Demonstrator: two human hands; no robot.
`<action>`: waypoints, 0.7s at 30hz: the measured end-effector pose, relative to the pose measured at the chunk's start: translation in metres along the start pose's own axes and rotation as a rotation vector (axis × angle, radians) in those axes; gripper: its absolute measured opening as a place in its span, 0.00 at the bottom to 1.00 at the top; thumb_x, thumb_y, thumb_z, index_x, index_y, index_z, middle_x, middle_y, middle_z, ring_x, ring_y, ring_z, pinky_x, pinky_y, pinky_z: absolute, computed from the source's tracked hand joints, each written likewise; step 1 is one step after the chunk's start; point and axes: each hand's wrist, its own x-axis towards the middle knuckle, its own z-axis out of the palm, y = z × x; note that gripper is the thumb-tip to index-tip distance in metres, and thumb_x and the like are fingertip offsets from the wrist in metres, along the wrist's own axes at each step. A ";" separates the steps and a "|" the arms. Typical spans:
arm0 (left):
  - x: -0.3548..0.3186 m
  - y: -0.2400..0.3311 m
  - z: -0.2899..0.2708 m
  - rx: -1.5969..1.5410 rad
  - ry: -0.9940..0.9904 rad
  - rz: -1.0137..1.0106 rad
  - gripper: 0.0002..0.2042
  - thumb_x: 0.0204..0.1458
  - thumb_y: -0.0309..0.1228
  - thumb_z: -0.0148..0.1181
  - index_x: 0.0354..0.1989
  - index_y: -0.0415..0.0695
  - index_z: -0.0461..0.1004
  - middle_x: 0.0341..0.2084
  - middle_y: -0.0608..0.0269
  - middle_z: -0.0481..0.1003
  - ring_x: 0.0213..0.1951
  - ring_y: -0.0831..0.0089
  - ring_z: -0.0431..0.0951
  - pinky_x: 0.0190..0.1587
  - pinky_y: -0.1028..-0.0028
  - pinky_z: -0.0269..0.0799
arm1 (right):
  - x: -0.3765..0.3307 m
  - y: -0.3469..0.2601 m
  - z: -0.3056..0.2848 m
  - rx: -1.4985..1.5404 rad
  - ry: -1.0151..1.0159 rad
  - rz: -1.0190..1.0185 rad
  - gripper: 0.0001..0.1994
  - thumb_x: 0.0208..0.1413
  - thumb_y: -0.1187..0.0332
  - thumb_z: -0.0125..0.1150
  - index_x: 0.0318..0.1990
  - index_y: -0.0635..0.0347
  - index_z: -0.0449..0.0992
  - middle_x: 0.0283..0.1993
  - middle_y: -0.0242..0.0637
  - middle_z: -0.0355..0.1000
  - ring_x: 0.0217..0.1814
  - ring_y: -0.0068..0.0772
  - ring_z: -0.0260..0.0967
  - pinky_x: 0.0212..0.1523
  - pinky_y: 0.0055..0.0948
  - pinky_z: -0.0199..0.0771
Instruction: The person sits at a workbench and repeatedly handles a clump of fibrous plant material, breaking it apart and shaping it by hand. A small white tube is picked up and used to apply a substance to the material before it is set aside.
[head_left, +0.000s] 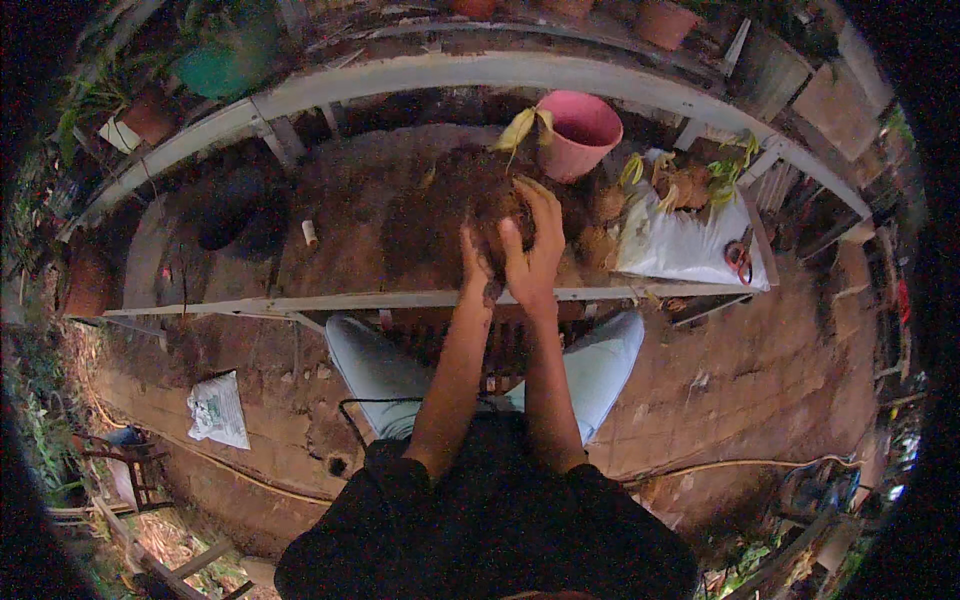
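Note:
My left hand (pixel 476 256) and my right hand (pixel 537 240) are cupped on either side of a dark clump of soil (pixel 503 208) over the bench. A seedling (pixel 520 132) with drooping yellow-green leaves rises on a thin stem from this root ball. The fingers of my right hand curve round its right and far sides. Those of my left hand are partly hidden against the soil. Just beyond my right hand, a pink plant pot (pixel 580 140) stands on the bench, with its inside visible. Loose dark soil (pixel 425 210) lies spread beside my left hand.
At right on the bench, a white sack (pixel 680 240) bears red-handled scissors (pixel 738 262) and several leafy seedlings (pixel 690 185). A dark round shape (pixel 240 205) and a small pale cylinder (pixel 309 232) are at left. On the floor lie a printed bag (pixel 218 410) and a hose (pixel 740 464).

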 end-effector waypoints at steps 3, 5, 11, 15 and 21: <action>0.023 -0.002 -0.041 -0.061 -0.120 -0.136 0.20 0.58 0.43 0.48 0.49 0.40 0.70 0.42 0.59 0.74 0.41 0.68 0.76 0.43 0.70 0.74 | -0.004 0.000 0.008 -0.068 0.033 -0.028 0.12 0.46 0.69 0.63 0.39 0.63 0.74 0.45 0.45 0.70 0.48 0.46 0.66 0.50 0.37 0.66; 0.032 -0.003 -0.053 0.100 -0.243 -0.080 0.18 0.57 0.41 0.50 0.50 0.41 0.70 0.43 0.61 0.74 0.43 0.70 0.75 0.45 0.70 0.73 | -0.014 0.018 0.015 -0.005 0.082 0.081 0.10 0.46 0.70 0.63 0.36 0.63 0.75 0.40 0.43 0.71 0.44 0.44 0.67 0.47 0.35 0.67; 0.036 -0.012 -0.047 0.432 -0.167 0.014 0.25 0.58 0.45 0.46 0.60 0.45 0.62 0.55 0.62 0.67 0.54 0.71 0.68 0.54 0.66 0.66 | -0.013 0.030 -0.002 0.353 0.196 0.315 0.04 0.48 0.74 0.58 0.32 0.64 0.75 0.35 0.35 0.71 0.38 0.30 0.67 0.44 0.29 0.66; 0.033 -0.015 -0.048 0.225 -0.162 -0.132 0.27 0.59 0.52 0.37 0.63 0.52 0.59 0.60 0.63 0.62 0.60 0.67 0.62 0.60 0.61 0.60 | -0.011 0.040 -0.009 0.692 0.151 0.572 0.11 0.54 0.75 0.53 0.44 0.64 0.76 0.45 0.37 0.73 0.46 0.28 0.68 0.53 0.27 0.63; 0.068 0.003 -0.105 -0.034 -0.341 -0.172 0.22 0.60 0.46 0.40 0.55 0.44 0.67 0.51 0.57 0.71 0.51 0.63 0.72 0.56 0.61 0.69 | -0.007 0.021 0.012 0.088 -0.004 0.065 0.16 0.53 0.71 0.56 0.50 0.61 0.74 0.48 0.44 0.72 0.51 0.45 0.68 0.56 0.34 0.64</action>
